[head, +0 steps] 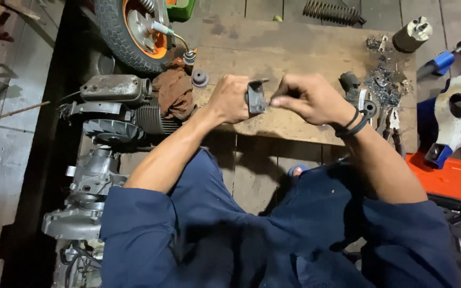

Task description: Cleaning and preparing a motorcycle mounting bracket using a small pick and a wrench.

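Note:
My left hand [230,99] grips a small dark metal part [256,99] and holds it upright above a wooden board [273,48]. Just to its right, my right hand [309,97] pinches at the part's upper edge with thumb and forefinger; dark bands circle that wrist. What the fingertips hold there, if anything, is too small to tell. Both forearms reach out from dark blue sleeves.
A dismantled engine [114,114] and a tyre with an orange rim [134,29] lie at the left beside a brown rag [173,92]. Metal scraps and small parts [382,80], a coil spring [331,10], an orange case [452,178] and a white housing [459,114] sit to the right.

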